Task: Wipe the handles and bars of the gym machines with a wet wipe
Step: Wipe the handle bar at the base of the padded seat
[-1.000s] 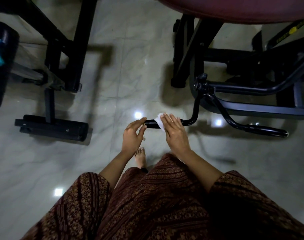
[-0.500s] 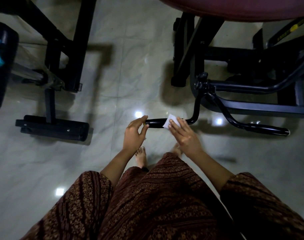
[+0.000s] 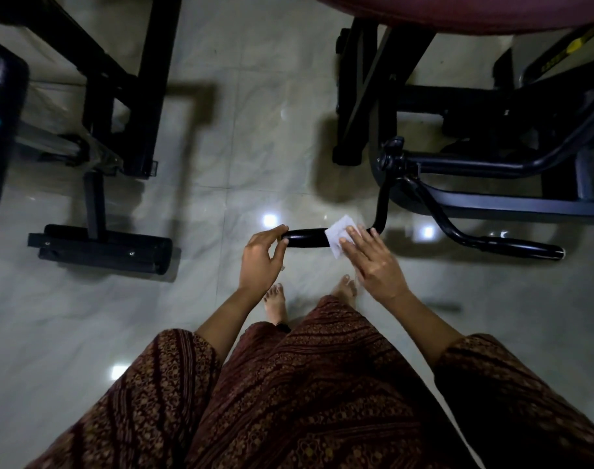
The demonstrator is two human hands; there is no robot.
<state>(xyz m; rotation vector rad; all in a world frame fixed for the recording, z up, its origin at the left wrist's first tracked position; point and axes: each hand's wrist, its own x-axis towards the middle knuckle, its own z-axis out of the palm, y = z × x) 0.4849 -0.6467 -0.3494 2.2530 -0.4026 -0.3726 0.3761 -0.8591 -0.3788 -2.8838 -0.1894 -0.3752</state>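
Observation:
A black handle (image 3: pixel 305 237) of the gym machine juts out at mid-frame and bends up into a black bar (image 3: pixel 382 201). My left hand (image 3: pixel 261 262) pinches the handle's free end between thumb and fingers. My right hand (image 3: pixel 373 258) presses a white wet wipe (image 3: pixel 337 235) onto the handle near the bend, fingers straight over it. A second black handle (image 3: pixel 512 247) of the same machine lies to the right, untouched.
The machine's dark frame (image 3: pixel 491 170) and a maroon padded seat (image 3: pixel 457 11) fill the upper right. Another black machine frame (image 3: pixel 119 96) with a padded foot bar (image 3: pixel 102 248) stands at left. A black roller pad (image 3: pixel 1 130) sits at the far left edge. Bare feet stand on the tiled floor.
My right hand has slid the wipe rightward along the handle toward the bend. My left hand keeps its hold on the handle's end.

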